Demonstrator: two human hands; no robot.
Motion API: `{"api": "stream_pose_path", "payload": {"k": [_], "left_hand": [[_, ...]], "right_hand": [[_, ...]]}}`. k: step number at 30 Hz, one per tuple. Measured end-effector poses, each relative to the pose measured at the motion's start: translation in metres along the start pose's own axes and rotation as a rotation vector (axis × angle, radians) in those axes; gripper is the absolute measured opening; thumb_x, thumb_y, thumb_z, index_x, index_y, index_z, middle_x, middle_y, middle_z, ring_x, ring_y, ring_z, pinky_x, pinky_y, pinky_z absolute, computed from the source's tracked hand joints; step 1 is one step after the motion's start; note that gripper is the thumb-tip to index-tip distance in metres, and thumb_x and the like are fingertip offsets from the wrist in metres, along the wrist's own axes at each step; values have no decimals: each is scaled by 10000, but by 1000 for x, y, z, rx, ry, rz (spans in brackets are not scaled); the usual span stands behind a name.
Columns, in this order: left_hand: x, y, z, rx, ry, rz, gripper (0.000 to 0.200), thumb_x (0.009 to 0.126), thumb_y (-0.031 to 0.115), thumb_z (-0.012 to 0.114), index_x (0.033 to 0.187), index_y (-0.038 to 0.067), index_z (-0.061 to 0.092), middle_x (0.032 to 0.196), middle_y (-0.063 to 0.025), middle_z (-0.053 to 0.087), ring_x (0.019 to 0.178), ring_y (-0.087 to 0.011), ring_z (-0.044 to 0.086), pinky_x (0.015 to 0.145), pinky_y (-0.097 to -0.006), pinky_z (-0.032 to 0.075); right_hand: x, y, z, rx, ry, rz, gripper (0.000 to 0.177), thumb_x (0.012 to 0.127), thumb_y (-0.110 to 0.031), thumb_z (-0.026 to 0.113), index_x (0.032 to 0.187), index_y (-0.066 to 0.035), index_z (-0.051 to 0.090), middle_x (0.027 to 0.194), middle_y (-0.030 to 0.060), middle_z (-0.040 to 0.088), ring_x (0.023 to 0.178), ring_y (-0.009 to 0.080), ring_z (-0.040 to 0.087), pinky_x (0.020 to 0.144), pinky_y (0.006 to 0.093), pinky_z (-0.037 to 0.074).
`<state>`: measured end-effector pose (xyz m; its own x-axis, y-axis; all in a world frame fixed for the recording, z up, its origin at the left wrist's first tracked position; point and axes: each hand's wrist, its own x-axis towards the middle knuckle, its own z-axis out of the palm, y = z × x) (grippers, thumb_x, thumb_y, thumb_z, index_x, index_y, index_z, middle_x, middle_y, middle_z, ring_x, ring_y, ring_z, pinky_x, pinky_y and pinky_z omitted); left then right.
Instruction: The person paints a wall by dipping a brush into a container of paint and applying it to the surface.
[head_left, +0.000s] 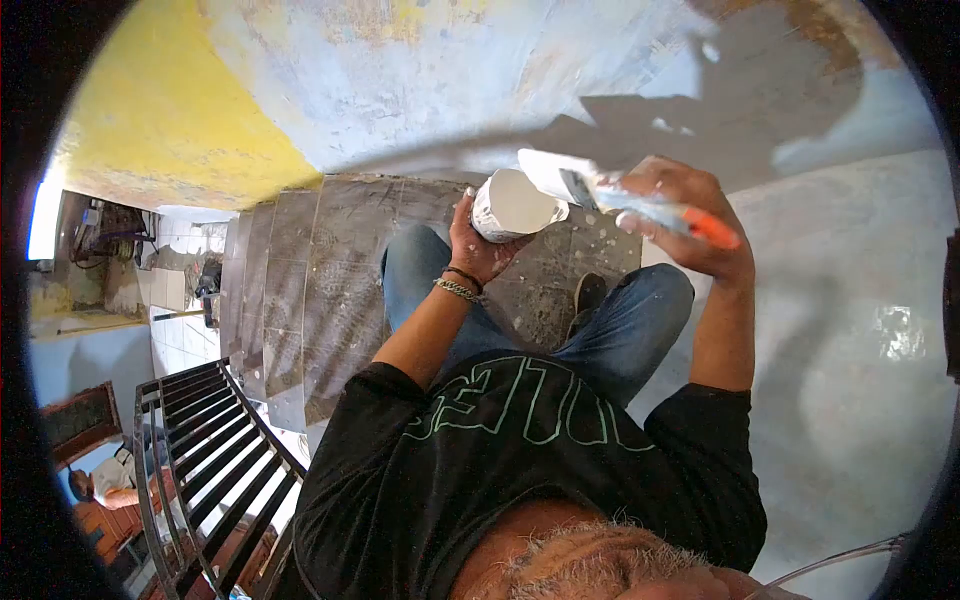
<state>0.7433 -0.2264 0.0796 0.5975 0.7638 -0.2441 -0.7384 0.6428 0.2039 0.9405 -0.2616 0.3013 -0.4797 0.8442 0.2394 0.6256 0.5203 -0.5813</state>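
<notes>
Presently, nearest the camera, a black shirt (530, 450) lies below the white cup (522, 212), which serves as the landmark. The left hand (484, 252) is curled about the near side of the cup, thumb and fingers part-closed around its wall. The cup is tipped slightly, its mouth showing a pale surface. Just right of it, the right hand (690, 215) is closed on the handle of a flat tool (557, 175), fingers bent and thumb along the grip. The white-coated end stands at the cup's rim; whether it touches cannot be told. In my judgement, the step in hand is work at the rim, and any move from here calls for a steady cup and a controlled blade angle. Beyond the cup are dark floor tiles (345, 250) and a patchy wall (400, 90). Far left of it, past a railing (262, 425), there appears to be another person (115, 482), poorly seen.
</notes>
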Motion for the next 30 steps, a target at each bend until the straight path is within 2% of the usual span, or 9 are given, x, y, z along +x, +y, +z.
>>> {"api": "stream_pose_path", "payload": {"k": [1,4,7,12,14,17,21,27,30], "left_hand": [[0,1,2,18,12,-3,661,809,583,418,1254,94,428,1219,-144,483,1086,-310,509,879,-466,455],[7,1,-4,-13,-18,-18,663,817,573,413,1268,86,406,1227,-159,473,1094,-321,507,891,-470,451],[13,0,-2,-90,-48,-33,660,828,560,408,1282,81,386,1245,-167,460,1122,-329,491,925,-484,427],[19,-3,2,-50,-55,-25,643,824,557,425,1267,92,406,1260,-141,457,1135,-313,480,931,-496,406],[22,-4,2,-60,-36,-25,637,824,557,425,1261,94,413,1255,-137,461,1128,-311,484,927,-499,407],[23,-3,1,-79,9,-31,618,824,555,424,1246,104,428,1234,-126,479,1116,-308,492,924,-509,403],[21,1,4,-75,-31,-31,614,821,545,432,1251,108,428,1234,-126,481,1110,-310,497,931,-502,399],[21,3,21,-19,-10,6,648,808,594,417,1237,109,441,1204,-123,486,1059,-281,520,854,-449,469],[27,2,14,-20,-8,6,649,814,594,409,1237,102,440,1202,-123,487,1058,-277,520,860,-446,466]], "right_hand": [[2,-8,-1,-4,5,-3,274,711,-99,674,982,-84,636,808,61,607,683,193,593,587,296,473],[6,-21,3,-374,-210,-46,340,740,-91,580,1035,-253,621,806,45,515,682,223,572,567,325,470],[8,-26,-2,-409,-249,-133,327,690,-63,592,977,-205,659,741,42,488,658,212,535,555,301,435],[6,-14,-16,-319,-373,-92,289,682,-122,612,959,-188,664,728,53,489,676,244,535,575,332,430],[6,-3,-17,-187,-436,-76,260,688,-185,650,941,-127,663,705,73,510,656,267,532,582,356,424],[8,0,-21,-89,-381,-39,316,673,-261,693,919,-66,657,675,97,517,609,275,516,563,357,409],[6,5,-20,-27,-291,-3,332,664,-272,701,901,-44,656,659,107,509,572,269,491,539,341,391],[-4,9,-32,-1,-154,64,264,660,-190,644,860,-18,653,643,118,506,557,248,465,530,334,373],[-4,7,-36,-58,-57,-29,272,644,-178,651,858,-11,645,643,120,508,556,242,467,524,335,373]]}}
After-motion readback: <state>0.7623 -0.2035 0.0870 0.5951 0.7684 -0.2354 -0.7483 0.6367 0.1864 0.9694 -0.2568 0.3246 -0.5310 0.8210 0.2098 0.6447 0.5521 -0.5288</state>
